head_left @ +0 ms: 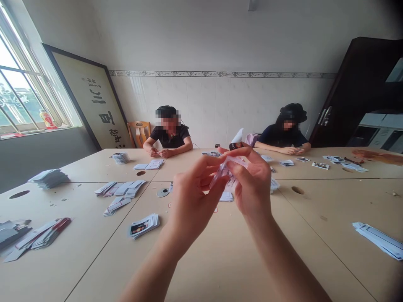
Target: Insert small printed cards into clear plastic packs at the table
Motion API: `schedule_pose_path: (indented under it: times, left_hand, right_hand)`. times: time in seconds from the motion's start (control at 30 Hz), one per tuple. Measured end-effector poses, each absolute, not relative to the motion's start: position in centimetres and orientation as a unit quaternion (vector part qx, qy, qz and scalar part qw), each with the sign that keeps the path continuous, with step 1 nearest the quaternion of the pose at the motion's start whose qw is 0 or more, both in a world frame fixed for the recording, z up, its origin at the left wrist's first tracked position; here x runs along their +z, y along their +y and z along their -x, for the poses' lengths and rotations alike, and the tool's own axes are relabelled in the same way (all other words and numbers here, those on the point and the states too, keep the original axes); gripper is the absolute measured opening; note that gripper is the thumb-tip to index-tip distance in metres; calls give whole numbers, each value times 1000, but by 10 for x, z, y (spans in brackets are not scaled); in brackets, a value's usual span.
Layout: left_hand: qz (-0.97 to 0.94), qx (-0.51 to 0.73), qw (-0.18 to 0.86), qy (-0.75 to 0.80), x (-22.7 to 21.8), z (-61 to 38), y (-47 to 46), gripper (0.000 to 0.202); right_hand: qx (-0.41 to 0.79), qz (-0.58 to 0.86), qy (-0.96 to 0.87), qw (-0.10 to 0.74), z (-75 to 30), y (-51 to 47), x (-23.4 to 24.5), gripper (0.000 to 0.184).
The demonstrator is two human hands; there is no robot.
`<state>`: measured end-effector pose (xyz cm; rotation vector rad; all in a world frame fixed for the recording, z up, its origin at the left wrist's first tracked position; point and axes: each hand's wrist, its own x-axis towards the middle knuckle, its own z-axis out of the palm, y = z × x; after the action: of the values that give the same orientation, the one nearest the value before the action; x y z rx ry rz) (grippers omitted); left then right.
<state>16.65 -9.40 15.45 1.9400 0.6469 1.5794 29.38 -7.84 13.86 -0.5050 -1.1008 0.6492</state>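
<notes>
Both my hands are raised over the middle of the table. My left hand (192, 197) and my right hand (252, 184) pinch a small clear plastic sleeve with a card (227, 171) between their fingertips, held up off the tabletop. Below them on the table (226, 251) lies a small pile of cards (226, 196), partly hidden by my fingers. A fanned stack of printed cards (144, 225) rests nearer to my left forearm.
Card stacks lie at the left (48, 178), front left (40, 237), centre left (121, 191) and right edge (379, 240). Two people sit across the table handling cards (170, 136) (285, 132). The tabletop has round cable holes (297, 190). A dark cabinet (362, 96) stands right.
</notes>
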Motion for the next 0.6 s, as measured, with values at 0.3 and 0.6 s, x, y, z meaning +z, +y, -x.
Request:
schedule_pose_path:
  times: [0.3,0.6]
  left_hand:
    - [-730,586,236,259,155,-166,-96,10]
    - [-722,586,279,238,159,-163,-95,12]
  right_hand:
    - [303,233,-506,773,-294,-79,142,11]
    - [297,197,-541,762,-292,-81,140,11]
